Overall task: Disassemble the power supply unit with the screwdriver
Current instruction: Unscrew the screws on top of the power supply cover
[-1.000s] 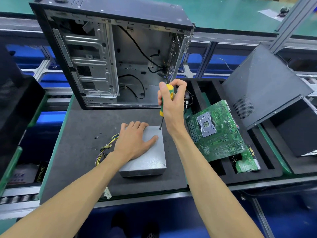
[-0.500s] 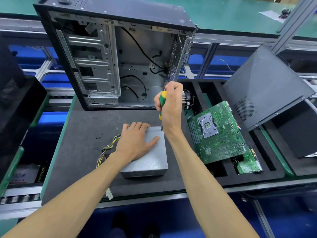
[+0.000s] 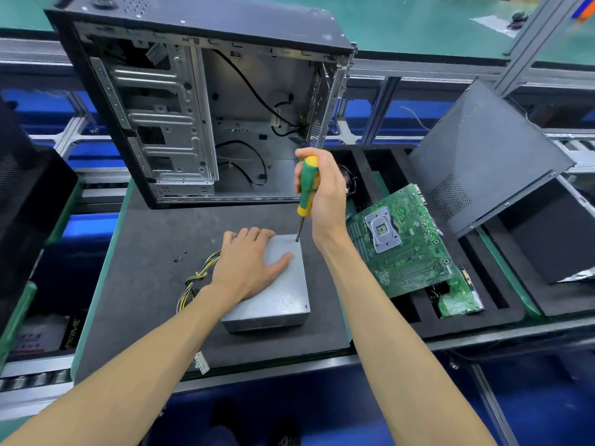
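Observation:
A grey metal power supply unit [image 3: 280, 294] lies flat on the black foam mat [image 3: 145, 278]. Its yellow and black cable bundle [image 3: 196, 281] trails off to the left and ends in a white connector [image 3: 202, 363]. My left hand [image 3: 248, 265] presses flat on the unit's top, fingers straight. My right hand [image 3: 325, 191] grips the green and yellow screwdriver [image 3: 307, 188] nearly upright. The screwdriver tip sits on the far right corner of the unit's top face.
An open black computer case [image 3: 199, 101] stands behind the unit. A green motherboard [image 3: 402, 239] leans in a slotted foam tray [image 3: 483, 317] to the right, with a dark side panel [image 3: 483, 156] beyond it. Small screws [image 3: 180, 257] lie on the mat at left.
My right hand has turned on the screwdriver handle, so more of the handle shows now. The tip stays on the same corner. My left hand has not moved.

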`<state>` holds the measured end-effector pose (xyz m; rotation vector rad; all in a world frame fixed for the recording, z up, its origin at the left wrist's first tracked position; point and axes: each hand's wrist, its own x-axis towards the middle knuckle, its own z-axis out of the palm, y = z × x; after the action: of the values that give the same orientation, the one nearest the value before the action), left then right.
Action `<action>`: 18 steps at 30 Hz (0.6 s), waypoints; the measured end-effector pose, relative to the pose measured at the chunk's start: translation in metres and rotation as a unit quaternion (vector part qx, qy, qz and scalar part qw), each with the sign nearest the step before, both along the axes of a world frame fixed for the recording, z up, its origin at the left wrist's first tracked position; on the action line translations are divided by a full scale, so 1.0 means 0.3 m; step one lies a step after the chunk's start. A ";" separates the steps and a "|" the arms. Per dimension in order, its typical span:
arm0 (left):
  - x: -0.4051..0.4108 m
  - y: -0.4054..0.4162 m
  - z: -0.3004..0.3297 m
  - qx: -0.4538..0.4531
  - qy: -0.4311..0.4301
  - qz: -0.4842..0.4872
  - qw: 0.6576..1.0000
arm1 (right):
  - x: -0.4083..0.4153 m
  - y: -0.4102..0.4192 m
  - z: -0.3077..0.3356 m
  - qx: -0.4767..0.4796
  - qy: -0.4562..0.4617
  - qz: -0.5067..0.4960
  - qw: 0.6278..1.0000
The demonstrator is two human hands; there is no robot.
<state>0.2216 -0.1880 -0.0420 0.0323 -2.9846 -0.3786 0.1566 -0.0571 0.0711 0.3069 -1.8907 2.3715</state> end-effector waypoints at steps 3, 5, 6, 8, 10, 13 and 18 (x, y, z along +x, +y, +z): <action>0.000 0.003 0.000 -0.001 0.001 0.000 1.000 | 0.012 -0.011 0.003 -0.028 -0.007 -0.007 1.000; 0.001 0.001 -0.001 0.003 0.005 0.000 1.000 | 0.027 -0.018 -0.003 -0.023 -0.001 0.003 1.000; 0.002 0.000 -0.001 0.004 0.006 0.000 1.000 | 0.035 -0.020 -0.007 -0.013 0.005 0.007 1.000; 0.002 0.000 -0.002 0.005 0.005 -0.002 1.000 | 0.043 -0.021 -0.008 0.003 0.013 -0.001 1.000; 0.002 0.000 -0.002 0.005 0.004 -0.002 1.000 | 0.035 -0.019 -0.007 0.007 0.008 -0.027 1.000; 0.000 -0.001 -0.003 0.005 0.001 -0.002 1.000 | 0.016 -0.004 -0.013 0.015 -0.004 -0.059 0.998; -0.001 -0.001 0.000 0.005 0.005 -0.003 1.000 | 0.010 -0.005 -0.029 -0.074 -0.049 -0.039 0.995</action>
<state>0.2214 -0.1882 -0.0420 0.0225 -2.9728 -0.3939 0.1594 -0.0586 0.0625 0.1038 -1.7174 2.4996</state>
